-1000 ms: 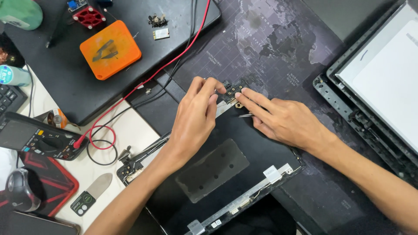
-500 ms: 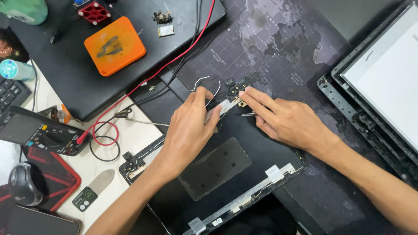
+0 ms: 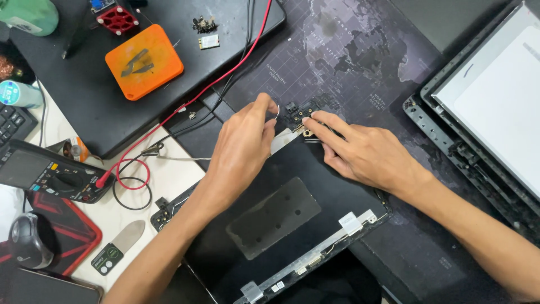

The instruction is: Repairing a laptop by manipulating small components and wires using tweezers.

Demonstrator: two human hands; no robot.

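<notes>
A black laptop lid cover lies inside-up on a dark desk mat, with a grey square pad in its middle. My left hand rests on its far corner and pinches a thin wire loop near the hinge. My right hand lies flat beside it, its fingertips pressing on the small metal hinge bracket at that corner. The two hands almost touch.
An orange square pad sits on a black laptop base at top left. A multimeter with red and black leads lies left. A screen panel in its frame lies at right. A mouse is at bottom left.
My left hand has lifted its fingers off the hinge corner and now pinches a wire loop there. My right hand's fingertips stay on the bracket. The view has shifted slightly.
</notes>
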